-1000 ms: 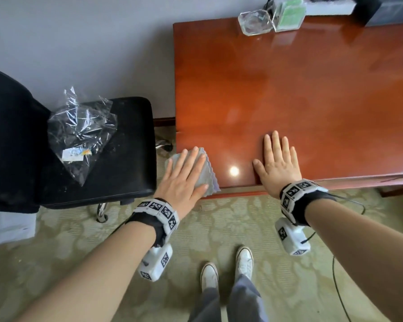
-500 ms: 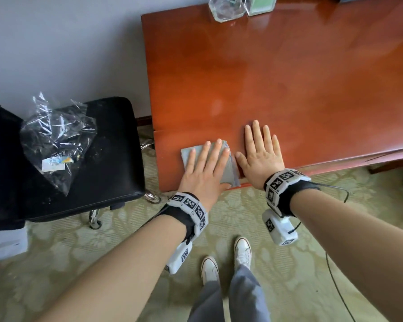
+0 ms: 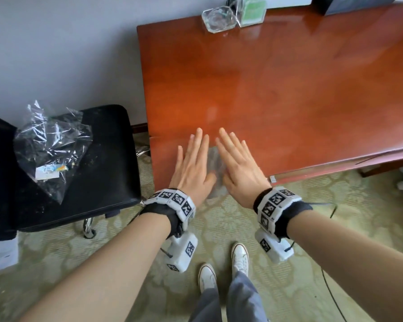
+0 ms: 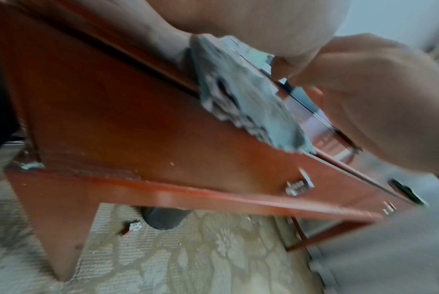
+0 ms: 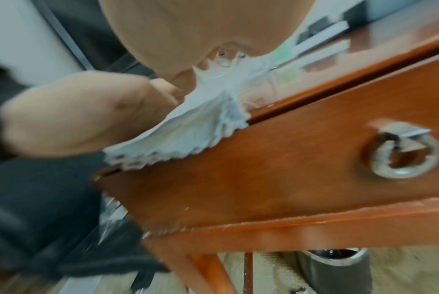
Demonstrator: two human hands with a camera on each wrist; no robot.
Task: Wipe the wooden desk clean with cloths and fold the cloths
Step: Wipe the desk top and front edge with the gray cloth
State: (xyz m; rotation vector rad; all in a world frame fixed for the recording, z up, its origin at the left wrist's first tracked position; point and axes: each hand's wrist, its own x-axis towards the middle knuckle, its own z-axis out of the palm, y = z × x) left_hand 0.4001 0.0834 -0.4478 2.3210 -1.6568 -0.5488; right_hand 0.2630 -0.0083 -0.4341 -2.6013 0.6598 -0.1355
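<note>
Glossy red-brown wood fills most of your view: the desk [image 3: 277,89] runs from the wall to the near edge where you stand. At its far edge sit a clear glass dish [image 3: 218,18] and, just beside it, a clear holder with a green card [image 3: 253,11]. To your left a black chair [image 3: 84,163] carries a crumpled clear plastic bag [image 3: 49,145]. Below the desk front you can see a metal ring pull [image 5: 404,153] on the drawer and patterned green carpet [image 3: 277,275] underfoot. Nothing on the desk lies near your hands.

Your left hand [image 3: 191,166] and right hand [image 3: 240,168] lie flat side by side at the near left corner, fingers straight and slightly spread, palms down. Both press on the cloth [image 3: 215,163]; neither curls round it or pinches it.

That cloth is grey and thin, mostly hidden under your palms, showing only in the gap between them. From the wrist views its ragged near edge [image 4: 251,99] overhangs the desk front and looks rumpled, in soft pleats.
</note>
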